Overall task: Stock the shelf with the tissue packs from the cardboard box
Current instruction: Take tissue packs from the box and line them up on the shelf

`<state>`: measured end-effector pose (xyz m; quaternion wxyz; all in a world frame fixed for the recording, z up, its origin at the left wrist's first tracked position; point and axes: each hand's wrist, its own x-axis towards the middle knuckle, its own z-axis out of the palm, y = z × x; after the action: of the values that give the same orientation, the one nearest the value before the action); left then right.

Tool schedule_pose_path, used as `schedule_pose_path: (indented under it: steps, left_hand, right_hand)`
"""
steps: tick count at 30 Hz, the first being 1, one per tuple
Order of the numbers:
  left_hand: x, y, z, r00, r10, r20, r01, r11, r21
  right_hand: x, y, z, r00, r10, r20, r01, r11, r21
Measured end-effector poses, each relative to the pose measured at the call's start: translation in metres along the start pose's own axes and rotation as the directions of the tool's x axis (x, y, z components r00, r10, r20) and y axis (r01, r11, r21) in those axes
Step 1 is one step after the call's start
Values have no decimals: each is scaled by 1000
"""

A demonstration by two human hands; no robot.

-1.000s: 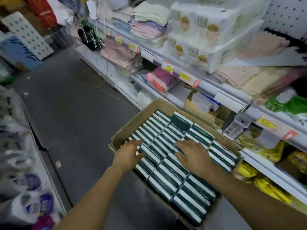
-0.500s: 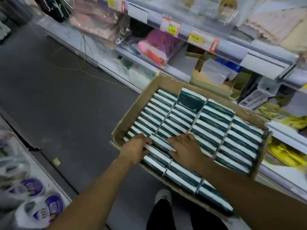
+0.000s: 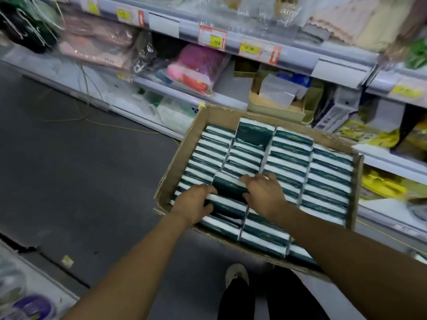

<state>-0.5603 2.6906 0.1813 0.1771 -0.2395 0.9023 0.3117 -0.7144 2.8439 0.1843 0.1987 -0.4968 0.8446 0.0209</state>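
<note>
Both hands, left hand [image 3: 193, 203] and right hand [image 3: 265, 195], are curling round one tilted dark-green-and-white tissue pack [image 3: 227, 188], hiding neighbours in the four-row brown cardboard box [image 3: 208, 116].

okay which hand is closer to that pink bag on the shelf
Probably the left, though it's close. The left hand sits at the cardboard box's near-left corner, almost directly below the pink bag. The right hand lies in the box's middle, further right.

We stood in a shop aisle on a dark grey floor [image 3: 69, 172]. Beyond the hands, pale shelving [image 3: 342, 63] carried yellow price tags [image 3: 249, 48] and bagged goods; a thin yellow cord [image 3: 120, 125] lay across the floor.
</note>
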Motion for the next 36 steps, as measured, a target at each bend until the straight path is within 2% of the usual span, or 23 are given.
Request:
schedule_pose_path:
  steps: [2,6,9,11,19,23,29,36]
  left_hand:
    - [-4,7,-15,998,-11,-58,7,998,-68]
    - [-11,32,-50,981,-135,-141,84,944,-319]
    - [-12,60,-70,968,-176,-178,64,861,-504]
    - [-11,85,-78,959,-184,-217,35,834,-551]
    - [-19,238,-67,962,-33,-270,-132,812,-568]
    - [-34,343,-45,949,69,-307,-255,742,-620]
    - [-48,499,3,926,188,-328,-361,697,-619]
    - [-68,657,43,866,360,-347,-500,642,-582]
  right_hand:
    - [-9,6,-19,994,54,-90,-47,996,75]
    - [-36,30,-59,956,209,-204,-138,939,316]
    - [-64,54,-89,929,298,-217,-160,856,491]
    - [-86,70,-108,912,330,-245,-157,831,534]
    - [-216,151,-163,825,457,-333,-134,730,670]
    - [-306,214,-180,754,513,-411,-113,717,688]
    - [-448,311,-198,656,593,-468,-136,702,699]
    - [-574,402,-221,493,655,-573,-171,718,674]
